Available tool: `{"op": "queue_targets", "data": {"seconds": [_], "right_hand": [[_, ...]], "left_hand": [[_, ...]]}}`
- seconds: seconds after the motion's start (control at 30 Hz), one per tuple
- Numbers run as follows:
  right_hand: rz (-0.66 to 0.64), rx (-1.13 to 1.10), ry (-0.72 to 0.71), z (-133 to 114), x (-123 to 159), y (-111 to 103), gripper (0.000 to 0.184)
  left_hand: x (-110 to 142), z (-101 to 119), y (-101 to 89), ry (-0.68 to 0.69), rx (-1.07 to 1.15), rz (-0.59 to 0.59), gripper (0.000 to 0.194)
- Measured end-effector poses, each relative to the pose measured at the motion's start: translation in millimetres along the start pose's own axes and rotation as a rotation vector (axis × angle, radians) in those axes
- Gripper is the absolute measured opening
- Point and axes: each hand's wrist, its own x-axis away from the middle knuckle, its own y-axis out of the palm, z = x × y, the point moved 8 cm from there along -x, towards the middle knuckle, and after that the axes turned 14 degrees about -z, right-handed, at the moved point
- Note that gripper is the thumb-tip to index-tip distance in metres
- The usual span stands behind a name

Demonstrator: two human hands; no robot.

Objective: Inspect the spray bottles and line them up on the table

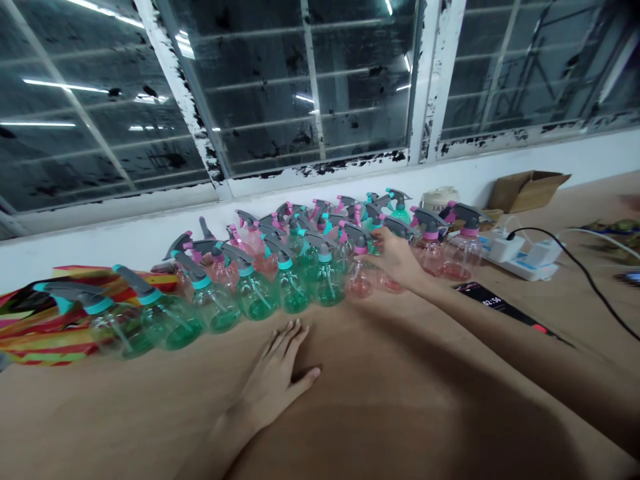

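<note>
My left hand (277, 377) lies flat on the table, fingers spread, holding nothing. Just beyond its fingertips stands a front row of green spray bottles (294, 293) with turquoise collars and grey trigger heads. My right hand (395, 259) reaches in among the pink bottles. Its thumb lies across the right side of a pink spray bottle (359, 279) with a pink collar, and its other fingers are curled partly behind it. Another pink bottle (391, 283) is partly covered by this hand. Two more pink spray bottles (461, 257) stand upright to the right of my right hand.
More spray bottles crowd behind the front row, against the wall below the windows. A red-and-yellow bag (50, 340) lies at left. To the right are a phone (493, 303), a white power strip (525, 265) with plugs and a black cable, and a cardboard box (523, 190).
</note>
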Motion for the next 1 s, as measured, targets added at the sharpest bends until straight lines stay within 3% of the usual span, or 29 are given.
{"op": "queue_targets", "data": {"seconds": [0.17, 0.33, 0.47, 0.67, 0.87, 1.0], "right_hand": [[0.128, -0.044, 0.009, 10.8, 39.0, -42.0, 0.044], [0.132, 0.132, 0.186, 45.5, 53.5, -65.1, 0.037], [0.125, 0.265, 0.226, 57.3, 38.7, -53.1, 0.044], [0.103, 0.342, 0.255, 55.8, 32.2, -24.3, 0.044], [0.097, 0.399, 0.23, 40.1, 62.0, -31.8, 0.049], [0.052, 0.407, 0.148, 8.1, 97.3, -29.6, 0.051]], "left_hand": [[-1.1, -0.8, 1.6, -0.018, -0.016, -0.023, 0.064], [-1.3, -2.2, 1.0, -0.014, -0.017, -0.007, 0.065], [-1.1, -1.8, -0.3, -0.001, -0.022, 0.007, 0.064], [-0.2, -1.1, -1.4, -0.016, -0.016, 0.008, 0.064], [0.4, 0.5, -2.2, -0.001, 0.011, 0.01, 0.063], [0.4, 0.7, -2.8, 0.004, 0.016, 0.01, 0.064]]}}
